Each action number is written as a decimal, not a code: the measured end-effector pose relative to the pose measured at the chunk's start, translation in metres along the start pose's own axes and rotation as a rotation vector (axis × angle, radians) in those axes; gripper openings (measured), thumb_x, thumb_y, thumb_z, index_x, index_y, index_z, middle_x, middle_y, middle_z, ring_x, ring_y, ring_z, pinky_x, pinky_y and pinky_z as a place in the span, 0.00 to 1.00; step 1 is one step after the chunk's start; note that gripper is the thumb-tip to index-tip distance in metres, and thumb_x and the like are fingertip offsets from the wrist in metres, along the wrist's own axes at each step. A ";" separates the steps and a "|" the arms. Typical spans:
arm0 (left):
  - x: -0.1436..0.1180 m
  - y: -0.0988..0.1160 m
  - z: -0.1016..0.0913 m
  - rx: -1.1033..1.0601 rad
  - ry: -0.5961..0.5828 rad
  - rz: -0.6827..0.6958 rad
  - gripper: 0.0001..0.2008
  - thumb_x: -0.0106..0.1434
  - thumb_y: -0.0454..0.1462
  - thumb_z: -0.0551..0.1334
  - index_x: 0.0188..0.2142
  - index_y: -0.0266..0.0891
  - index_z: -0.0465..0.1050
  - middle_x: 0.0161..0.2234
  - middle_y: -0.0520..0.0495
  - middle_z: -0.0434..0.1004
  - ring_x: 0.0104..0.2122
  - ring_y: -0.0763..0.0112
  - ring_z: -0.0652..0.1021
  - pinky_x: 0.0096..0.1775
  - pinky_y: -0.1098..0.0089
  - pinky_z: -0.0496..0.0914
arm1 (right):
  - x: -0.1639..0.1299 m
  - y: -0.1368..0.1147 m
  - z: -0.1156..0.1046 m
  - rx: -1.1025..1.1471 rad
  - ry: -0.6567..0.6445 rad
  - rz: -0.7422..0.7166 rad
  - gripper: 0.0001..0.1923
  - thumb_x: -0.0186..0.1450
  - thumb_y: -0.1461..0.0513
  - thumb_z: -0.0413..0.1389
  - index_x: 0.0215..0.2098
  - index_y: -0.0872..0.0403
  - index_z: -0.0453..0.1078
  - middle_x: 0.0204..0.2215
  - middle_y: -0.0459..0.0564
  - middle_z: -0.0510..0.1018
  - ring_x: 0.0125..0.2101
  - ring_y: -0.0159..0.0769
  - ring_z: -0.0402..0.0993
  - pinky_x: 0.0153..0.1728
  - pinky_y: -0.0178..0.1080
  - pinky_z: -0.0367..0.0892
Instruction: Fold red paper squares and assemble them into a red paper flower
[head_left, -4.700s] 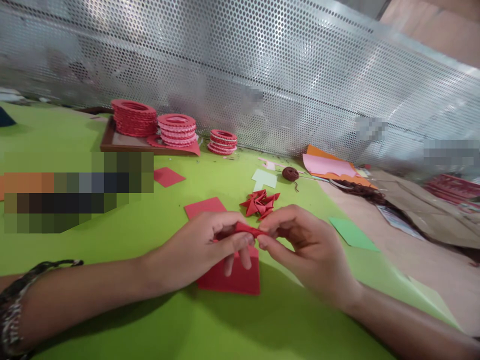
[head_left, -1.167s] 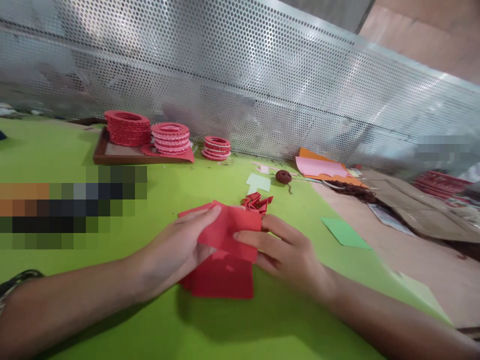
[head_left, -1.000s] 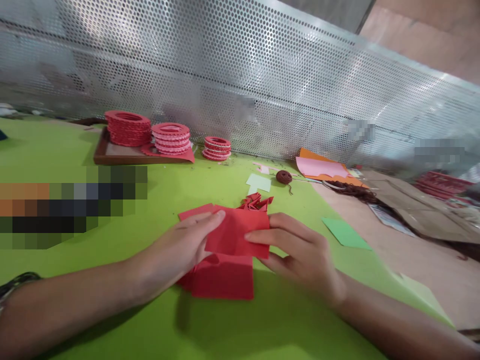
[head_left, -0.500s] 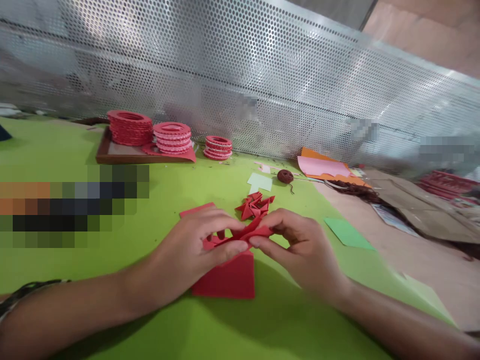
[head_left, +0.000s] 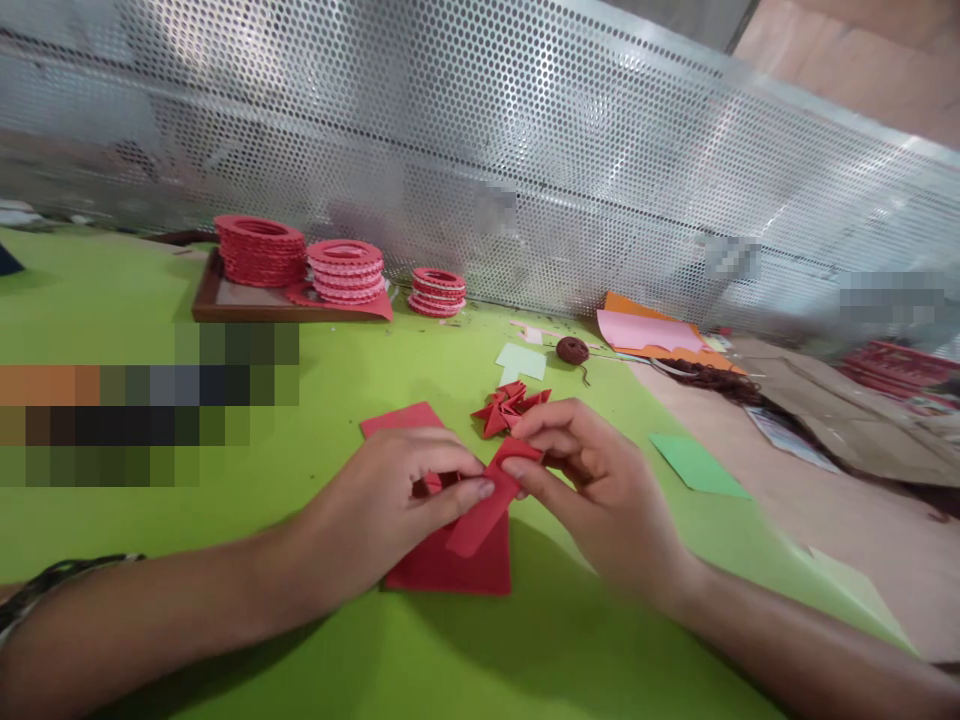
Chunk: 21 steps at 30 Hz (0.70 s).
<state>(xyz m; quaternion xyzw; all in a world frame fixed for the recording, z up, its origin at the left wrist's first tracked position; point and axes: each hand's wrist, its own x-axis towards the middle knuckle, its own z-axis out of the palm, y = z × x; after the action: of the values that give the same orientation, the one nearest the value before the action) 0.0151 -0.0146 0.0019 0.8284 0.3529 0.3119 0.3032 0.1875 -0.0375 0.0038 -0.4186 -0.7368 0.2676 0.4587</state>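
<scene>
Between my two hands is a folded piece of red paper (head_left: 481, 515), tilted, its lower end pointing down and left. My left hand (head_left: 409, 485) pinches its left side between thumb and fingers. At its upper right end, my right hand (head_left: 589, 470) grips it with the thumb on top. Under the hands lies a red paper sheet (head_left: 450, 570) on the green table surface (head_left: 585, 640). Another red sheet (head_left: 405, 417) shows partly behind my left hand. Just beyond the fingers rests a small cluster of folded red paper pieces (head_left: 506, 408).
At the back left, a brown tray (head_left: 292, 314) holds stacks of red and pink rings (head_left: 345, 272); a smaller ring stack (head_left: 437, 292) stands beside it. Farther right are a brown yarn ball (head_left: 572, 350), pink paper (head_left: 652, 332), a green sheet (head_left: 697, 465) and a brown bag (head_left: 832, 410).
The red paper has been turned so a flat strip faces up and reaches down left over the sheet below. My right fingers have shifted on its upper end.
</scene>
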 end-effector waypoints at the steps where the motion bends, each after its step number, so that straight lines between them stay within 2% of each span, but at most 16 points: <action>1: 0.000 0.000 0.000 0.000 -0.005 -0.001 0.11 0.60 0.37 0.56 0.23 0.38 0.72 0.22 0.54 0.71 0.23 0.74 0.71 0.27 0.76 0.61 | 0.000 0.000 0.000 -0.004 -0.004 0.004 0.06 0.59 0.66 0.54 0.34 0.54 0.62 0.24 0.43 0.72 0.25 0.26 0.69 0.24 0.29 0.65; 5: 0.000 0.000 -0.001 -0.040 -0.011 -0.025 0.14 0.61 0.38 0.55 0.21 0.38 0.70 0.20 0.55 0.70 0.21 0.75 0.69 0.24 0.76 0.60 | 0.003 -0.001 -0.001 0.048 -0.003 0.048 0.06 0.59 0.63 0.54 0.36 0.55 0.63 0.22 0.43 0.70 0.22 0.26 0.67 0.22 0.29 0.65; 7: 0.000 0.000 -0.001 -0.072 -0.015 -0.064 0.15 0.61 0.40 0.54 0.22 0.38 0.72 0.21 0.54 0.70 0.22 0.74 0.70 0.24 0.76 0.61 | 0.005 -0.001 -0.002 0.089 -0.051 0.079 0.04 0.59 0.62 0.53 0.31 0.56 0.65 0.21 0.43 0.69 0.22 0.26 0.66 0.22 0.29 0.64; 10: 0.000 -0.001 -0.002 -0.117 -0.024 -0.101 0.15 0.62 0.42 0.54 0.24 0.38 0.73 0.23 0.53 0.72 0.24 0.73 0.71 0.26 0.76 0.62 | 0.008 -0.001 -0.004 0.070 -0.138 0.131 0.11 0.61 0.62 0.51 0.22 0.57 0.64 0.18 0.42 0.67 0.21 0.25 0.64 0.22 0.29 0.62; 12: 0.000 -0.002 -0.002 -0.153 -0.043 -0.118 0.16 0.61 0.42 0.54 0.21 0.38 0.70 0.20 0.54 0.70 0.22 0.74 0.71 0.25 0.76 0.62 | 0.009 -0.001 -0.004 0.029 -0.147 0.143 0.13 0.62 0.62 0.50 0.20 0.57 0.64 0.18 0.43 0.66 0.21 0.25 0.63 0.23 0.29 0.61; 15: 0.000 -0.003 -0.001 -0.162 -0.074 -0.096 0.16 0.61 0.40 0.54 0.19 0.38 0.67 0.17 0.56 0.66 0.19 0.77 0.70 0.23 0.78 0.62 | 0.008 0.001 -0.004 -0.020 -0.115 0.089 0.14 0.63 0.61 0.49 0.20 0.56 0.62 0.17 0.42 0.64 0.20 0.26 0.60 0.21 0.30 0.58; 19: -0.001 -0.004 0.000 -0.146 -0.060 -0.033 0.16 0.61 0.38 0.55 0.18 0.38 0.66 0.17 0.56 0.67 0.18 0.78 0.69 0.23 0.78 0.61 | 0.005 0.002 -0.002 -0.107 -0.081 -0.020 0.15 0.64 0.61 0.47 0.20 0.55 0.56 0.17 0.40 0.58 0.18 0.25 0.54 0.19 0.29 0.54; 21: -0.002 -0.003 0.000 -0.176 -0.053 -0.036 0.16 0.61 0.37 0.55 0.17 0.38 0.66 0.17 0.56 0.67 0.19 0.77 0.69 0.23 0.78 0.61 | 0.004 0.003 -0.001 -0.140 -0.109 -0.046 0.15 0.65 0.60 0.45 0.20 0.54 0.55 0.18 0.40 0.57 0.19 0.25 0.53 0.19 0.29 0.53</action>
<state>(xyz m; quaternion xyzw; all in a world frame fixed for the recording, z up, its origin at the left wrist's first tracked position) 0.0132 -0.0145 -0.0004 0.8001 0.3306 0.3143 0.3896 0.1882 -0.0328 0.0033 -0.4174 -0.7869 0.2274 0.3935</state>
